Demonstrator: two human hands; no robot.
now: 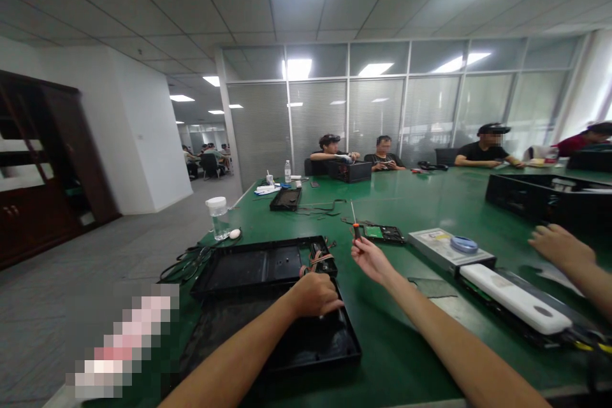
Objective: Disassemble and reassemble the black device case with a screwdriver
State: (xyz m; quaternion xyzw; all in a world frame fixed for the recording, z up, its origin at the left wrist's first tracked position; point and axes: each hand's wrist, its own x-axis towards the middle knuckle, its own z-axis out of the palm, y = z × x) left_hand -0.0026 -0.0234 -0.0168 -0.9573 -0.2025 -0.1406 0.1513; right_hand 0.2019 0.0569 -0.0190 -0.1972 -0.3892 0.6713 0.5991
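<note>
My left hand (315, 294) rests with curled fingers on the rim of a black plastic case shell (306, 344) lying open on the green table (411, 204). A second black shell (258, 264), with a bundle of coloured wires (316, 259) at its right edge, lies just beyond. My right hand (370, 259) is raised above the table and grips a screwdriver (354, 220) with an orange handle, shaft pointing up. A green circuit board (382, 233) lies behind that hand.
A silver drive with a blue disc (449, 248) and a white bar-shaped device (516, 298) lie to the right. Another person's hand (559, 247) reaches in from the right. A water jar (218, 218), black cables (184, 262), more black cases and several seated people lie farther off.
</note>
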